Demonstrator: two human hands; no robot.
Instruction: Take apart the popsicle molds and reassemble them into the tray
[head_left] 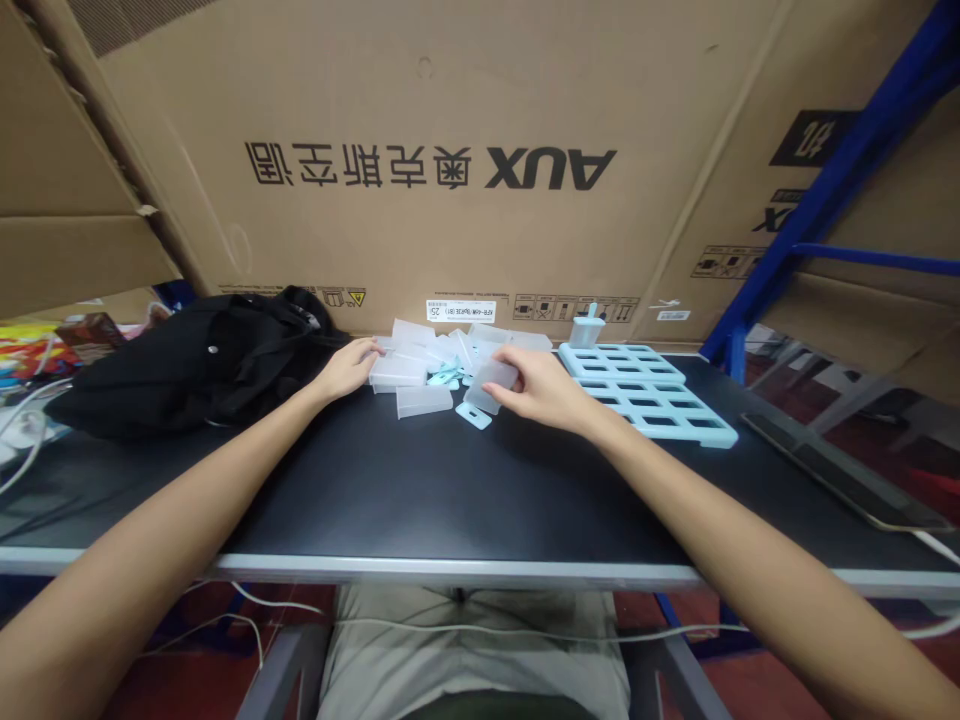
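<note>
Between the fingers and thumb of my right hand [544,385] is a translucent ice pop mould [491,383], held tilted over the table. My left hand [349,368] rests at the left edge of a loose pile, its extended fingertips against the clear moulds there. The pile holds several more translucent moulds [424,401], some lying on others. Small light-blue stick pieces [448,374] lie among them. One flat light-blue lid with a slot [474,416] lies in front, just below the held mould.
Right of the pile stands a light-blue rack [675,408] with rectangular openings; an ice pop mould with a blue stick [589,326] stands upright at its back left corner. A black bag [202,360] lies left, a phone [844,470] right. Cardboard [450,240] walls the back.
</note>
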